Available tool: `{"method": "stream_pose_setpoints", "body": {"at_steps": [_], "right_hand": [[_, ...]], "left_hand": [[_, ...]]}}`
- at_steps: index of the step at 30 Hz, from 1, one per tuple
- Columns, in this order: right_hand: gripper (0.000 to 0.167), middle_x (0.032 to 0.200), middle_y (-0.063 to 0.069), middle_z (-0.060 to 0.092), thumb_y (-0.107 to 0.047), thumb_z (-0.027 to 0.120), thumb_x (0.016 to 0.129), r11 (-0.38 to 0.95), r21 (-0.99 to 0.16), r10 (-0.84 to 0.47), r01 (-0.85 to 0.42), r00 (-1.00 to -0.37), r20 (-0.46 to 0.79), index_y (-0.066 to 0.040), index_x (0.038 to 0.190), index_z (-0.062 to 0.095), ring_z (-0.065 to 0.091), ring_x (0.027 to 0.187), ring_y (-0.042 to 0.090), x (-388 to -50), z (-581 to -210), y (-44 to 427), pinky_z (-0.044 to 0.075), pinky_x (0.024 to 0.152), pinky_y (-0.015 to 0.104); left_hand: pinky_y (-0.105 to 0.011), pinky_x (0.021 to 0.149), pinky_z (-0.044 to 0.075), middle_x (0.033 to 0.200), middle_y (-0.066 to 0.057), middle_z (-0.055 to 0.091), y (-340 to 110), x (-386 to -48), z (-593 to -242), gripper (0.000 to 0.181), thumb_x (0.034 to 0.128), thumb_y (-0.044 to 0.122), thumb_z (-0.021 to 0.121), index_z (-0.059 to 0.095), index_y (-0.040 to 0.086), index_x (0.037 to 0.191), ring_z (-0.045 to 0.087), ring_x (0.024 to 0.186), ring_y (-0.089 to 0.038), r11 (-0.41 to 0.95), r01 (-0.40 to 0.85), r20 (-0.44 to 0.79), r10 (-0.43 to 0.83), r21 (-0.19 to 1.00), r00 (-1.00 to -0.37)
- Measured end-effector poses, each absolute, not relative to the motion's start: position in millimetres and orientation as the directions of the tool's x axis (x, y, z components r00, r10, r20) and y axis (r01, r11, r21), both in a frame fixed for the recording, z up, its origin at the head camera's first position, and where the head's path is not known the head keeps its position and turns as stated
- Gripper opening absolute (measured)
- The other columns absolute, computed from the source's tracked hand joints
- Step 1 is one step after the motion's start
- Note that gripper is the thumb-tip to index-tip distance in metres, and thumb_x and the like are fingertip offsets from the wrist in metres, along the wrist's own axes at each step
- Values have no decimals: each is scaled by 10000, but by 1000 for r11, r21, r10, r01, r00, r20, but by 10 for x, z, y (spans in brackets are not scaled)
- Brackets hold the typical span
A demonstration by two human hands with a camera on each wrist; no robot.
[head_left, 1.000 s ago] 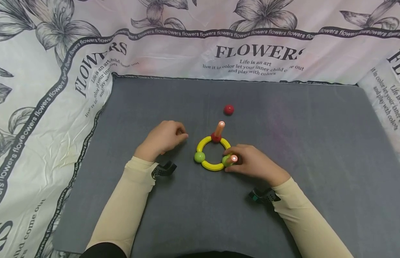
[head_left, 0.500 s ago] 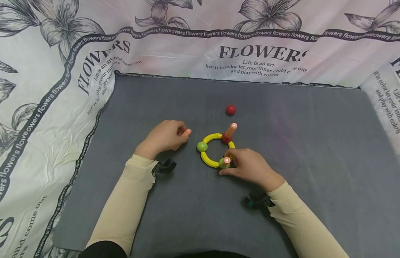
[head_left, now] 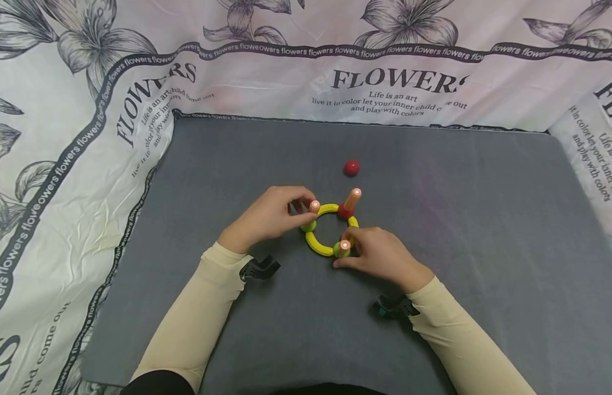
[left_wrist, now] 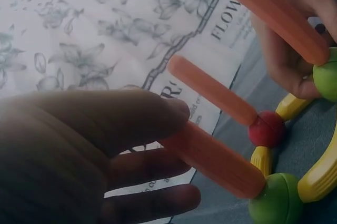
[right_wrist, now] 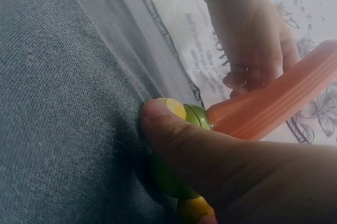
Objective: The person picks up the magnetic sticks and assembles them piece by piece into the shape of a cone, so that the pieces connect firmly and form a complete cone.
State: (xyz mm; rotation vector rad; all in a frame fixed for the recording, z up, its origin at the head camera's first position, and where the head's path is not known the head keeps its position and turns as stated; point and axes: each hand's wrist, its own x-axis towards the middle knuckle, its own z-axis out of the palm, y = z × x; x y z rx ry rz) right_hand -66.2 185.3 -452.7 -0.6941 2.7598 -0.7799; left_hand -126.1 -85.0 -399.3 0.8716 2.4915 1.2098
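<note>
A ring of curved yellow rods [head_left: 318, 244] joined by balls lies on the grey table. Orange rods stand up from its balls. My left hand [head_left: 271, 215] pinches one orange rod [left_wrist: 216, 161] between thumb and fingers; its lower end meets the green ball [left_wrist: 277, 198] on the ring's left. On the near side, my right hand [head_left: 385, 255] grips the other green ball [head_left: 341, 250], thumb and fingers on either side, below a second orange rod [right_wrist: 279, 97]. The red ball [head_left: 345, 211] at the ring's far side bears a third orange rod [head_left: 353, 198], untouched.
A loose red ball [head_left: 352, 168] lies on the table [head_left: 459, 219] beyond the ring. Flower-printed cloth [head_left: 266, 82] borders the table at the back and sides.
My left hand has moved right, bringing its orange rod onto the ring's left green ball. Earlier, the ring turned a little clockwise with my right hand on it.
</note>
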Motion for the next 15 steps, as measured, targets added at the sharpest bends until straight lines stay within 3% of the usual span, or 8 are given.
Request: {"method": "stream_pose_setpoints", "body": {"at_steps": [5,11,15], "right_hand": [[403,694,-113,553,-437,938,780,709,-587,-521,-391,-852,-61,-212,1008,694,472,566,49,-690,-4492,1899,413,542,268],[353,737,-59,552,-170,900,843,648,-694,-579,-314,-795,-182,-144,1126,691,514,624,95,-836,-4304,2103,449,599,269],[262,805,15,610,-111,819,908,695,-653,-517,-299,-840,-166,-62,1131,691,533,647,150,-1111,-4156,2208,457,615,317]], "left_hand": [[-346,819,559,1067,64,707,-871,-1340,-4084,173,969,217,787,742,175,1131,655,937,-123,464,379,-12,645,801,-764],[-327,873,546,1091,59,697,-872,-1438,-4284,170,958,238,796,729,198,1109,646,973,-137,517,303,-157,668,800,-727],[-330,859,533,1042,16,671,-906,-1496,-4357,180,948,226,807,744,183,1111,620,942,-166,526,315,-171,682,790,-712]]}}
